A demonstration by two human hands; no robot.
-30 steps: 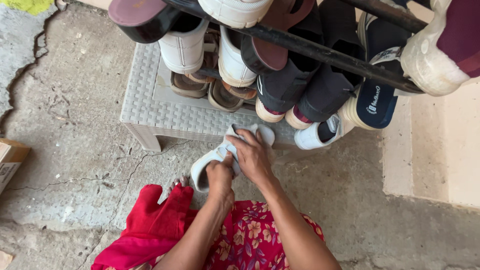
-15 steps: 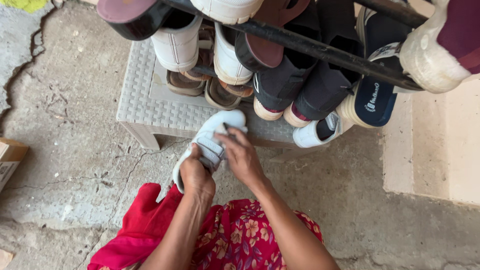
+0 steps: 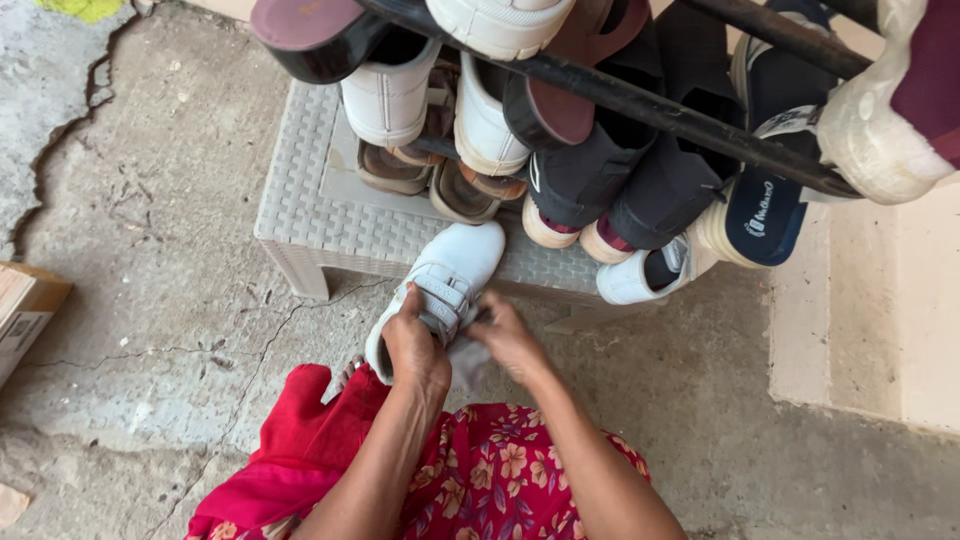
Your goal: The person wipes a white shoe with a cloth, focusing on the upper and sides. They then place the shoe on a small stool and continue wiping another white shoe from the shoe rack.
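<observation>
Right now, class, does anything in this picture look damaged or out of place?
Yes. The concrete floor is cracked, with a long jagged crack at upper left and thinner ones near the grey plastic stool. Otherwise nothing stands out: both hands hold the white shoe.

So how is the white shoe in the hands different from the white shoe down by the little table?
The white strap shoe in the hands is held up by the left hand and right hand, toe pointing away; the white slip-on shoe by the grey woven table lies on the ground. The held one shows grey straps; the other shows its dark opening. Both are white.
</observation>
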